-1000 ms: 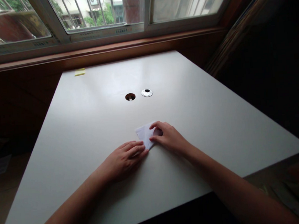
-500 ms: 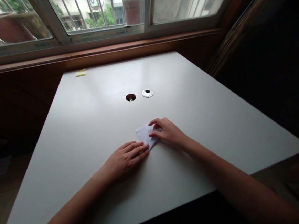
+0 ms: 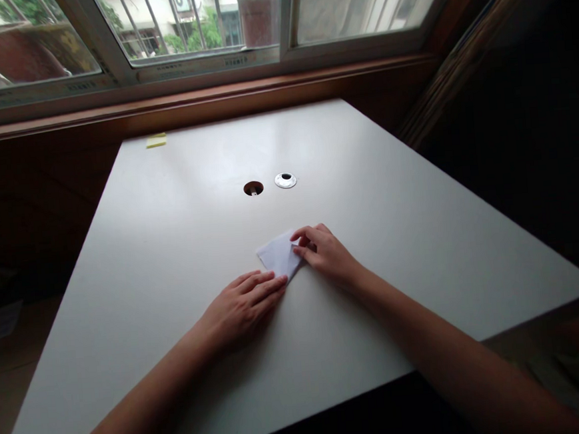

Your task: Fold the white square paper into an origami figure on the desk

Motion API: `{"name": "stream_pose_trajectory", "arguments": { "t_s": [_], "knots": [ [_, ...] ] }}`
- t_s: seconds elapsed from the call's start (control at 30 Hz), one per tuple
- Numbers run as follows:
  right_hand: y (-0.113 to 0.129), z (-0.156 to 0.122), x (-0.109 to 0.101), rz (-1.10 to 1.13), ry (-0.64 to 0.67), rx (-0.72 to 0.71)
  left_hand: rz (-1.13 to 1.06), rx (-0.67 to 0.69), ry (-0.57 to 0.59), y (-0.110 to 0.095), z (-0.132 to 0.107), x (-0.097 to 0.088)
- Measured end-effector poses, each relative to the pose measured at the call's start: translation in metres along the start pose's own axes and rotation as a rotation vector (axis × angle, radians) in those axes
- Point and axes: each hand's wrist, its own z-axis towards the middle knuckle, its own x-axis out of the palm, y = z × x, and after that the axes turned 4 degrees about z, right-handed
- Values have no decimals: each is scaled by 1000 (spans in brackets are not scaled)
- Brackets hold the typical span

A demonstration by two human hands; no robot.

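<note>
A small folded piece of white paper (image 3: 278,254) lies on the white table (image 3: 171,240), a little nearer to me than its middle. My left hand (image 3: 241,304) rests flat with fingers stretched out, the fingertips pressing the paper's near corner. My right hand (image 3: 325,251) sits on the paper's right side with fingers curled, thumb and fingertips pinching its edge.
A round cable hole (image 3: 253,188) and a silver grommet cap (image 3: 285,180) lie beyond the paper. A yellow sticky-note pad (image 3: 156,141) sits at the far left corner. A wooden sill and window run behind the table; the right side is dark.
My right hand has shifted slightly away from me along the paper, and the paper has turned a little. My left hand stays put.
</note>
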Motion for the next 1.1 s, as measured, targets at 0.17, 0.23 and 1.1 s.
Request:
{"name": "stream_pose_trajectory", "arguments": {
  "t_s": [0.17,0.23,1.1],
  "knots": [
    [0,2,1,-1,8,-84,-22,-2,-12,0,-1,1],
    [-1,3,2,2,22,-101,-23,-6,-13,1,-1,2],
    [-1,6,14,-63,-31,-40,-16,-36,29,-1,-2,2]
  ]
}}
